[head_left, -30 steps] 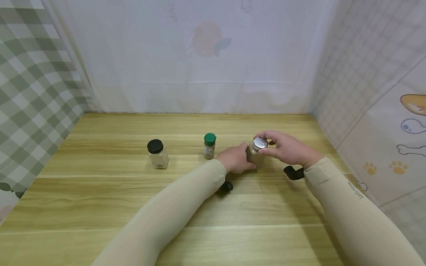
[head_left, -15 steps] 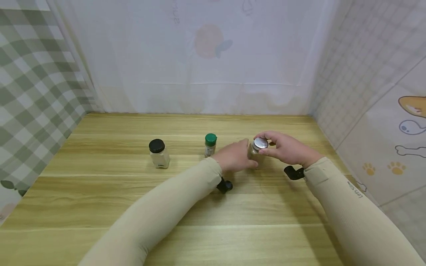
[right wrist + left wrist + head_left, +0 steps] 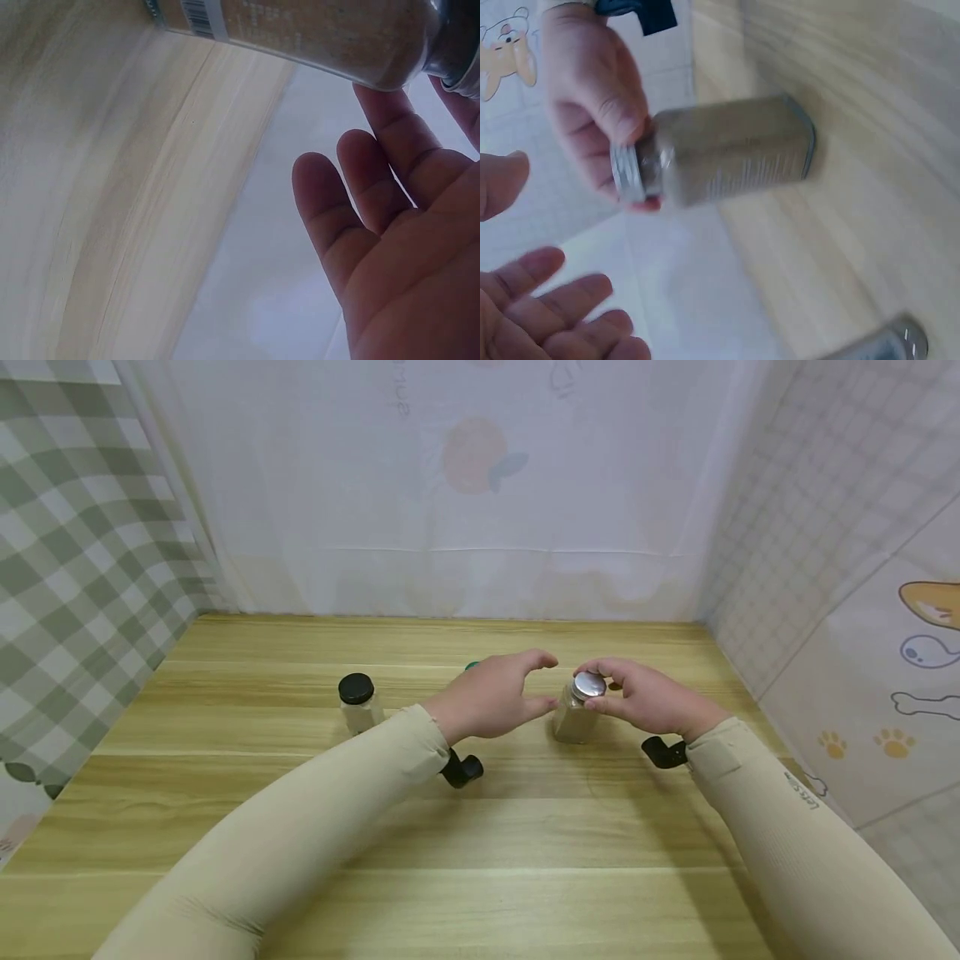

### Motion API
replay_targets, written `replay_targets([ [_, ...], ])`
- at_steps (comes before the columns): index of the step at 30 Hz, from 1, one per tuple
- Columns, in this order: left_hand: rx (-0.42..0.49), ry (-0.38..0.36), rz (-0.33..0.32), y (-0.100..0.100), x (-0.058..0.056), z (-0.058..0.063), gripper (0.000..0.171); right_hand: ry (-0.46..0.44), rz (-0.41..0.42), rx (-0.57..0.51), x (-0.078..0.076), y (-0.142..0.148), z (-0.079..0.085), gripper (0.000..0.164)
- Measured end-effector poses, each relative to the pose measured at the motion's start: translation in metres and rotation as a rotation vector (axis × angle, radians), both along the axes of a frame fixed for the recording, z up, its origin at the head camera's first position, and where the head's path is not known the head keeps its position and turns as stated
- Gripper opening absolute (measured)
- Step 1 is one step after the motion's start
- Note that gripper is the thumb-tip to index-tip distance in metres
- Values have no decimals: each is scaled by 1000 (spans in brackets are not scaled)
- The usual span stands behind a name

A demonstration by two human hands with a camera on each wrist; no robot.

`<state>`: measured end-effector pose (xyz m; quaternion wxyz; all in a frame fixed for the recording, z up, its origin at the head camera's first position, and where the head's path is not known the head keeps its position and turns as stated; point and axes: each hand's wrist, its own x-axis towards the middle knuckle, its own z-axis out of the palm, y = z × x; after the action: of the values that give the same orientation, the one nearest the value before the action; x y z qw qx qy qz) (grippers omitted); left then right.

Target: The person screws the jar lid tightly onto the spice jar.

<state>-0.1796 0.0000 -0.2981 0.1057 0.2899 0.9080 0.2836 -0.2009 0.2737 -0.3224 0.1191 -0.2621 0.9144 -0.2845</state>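
Note:
A squarish glass spice jar (image 3: 575, 720) filled with brownish powder stands upright on the table. My right hand (image 3: 647, 697) pinches its silver lid (image 3: 589, 684) between thumb and fingers. In the left wrist view the jar (image 3: 735, 150) shows raised lettering on its side, and the right hand (image 3: 596, 97) is at the lid. The right wrist view catches a barcode label on the jar (image 3: 322, 37). Just left of the jar, my left hand (image 3: 491, 693) has its thumb and fingers spread, holding nothing and apart from the glass.
A jar with a black lid (image 3: 356, 689) and pale contents stands left, partly behind the left forearm. Only a sliver of a green cap (image 3: 472, 666) shows behind the left hand. White sheeting rises behind the wooden table (image 3: 525, 843), with a patterned wall at right.
My left hand has let go of the jar and moved left, its fingers spreading. It now covers most of the green-capped bottle. My right hand stays on the lid.

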Motion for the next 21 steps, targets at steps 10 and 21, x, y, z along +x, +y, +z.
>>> replay_targets([
  [10, 43, 106, 122, -54, -5, 17, 51, -4, -7, 20, 0, 0, 2, 39],
  [21, 8, 125, 258, -122, -18, 7, 58, -12, -24, 6, 3, 1, 6, 48],
])
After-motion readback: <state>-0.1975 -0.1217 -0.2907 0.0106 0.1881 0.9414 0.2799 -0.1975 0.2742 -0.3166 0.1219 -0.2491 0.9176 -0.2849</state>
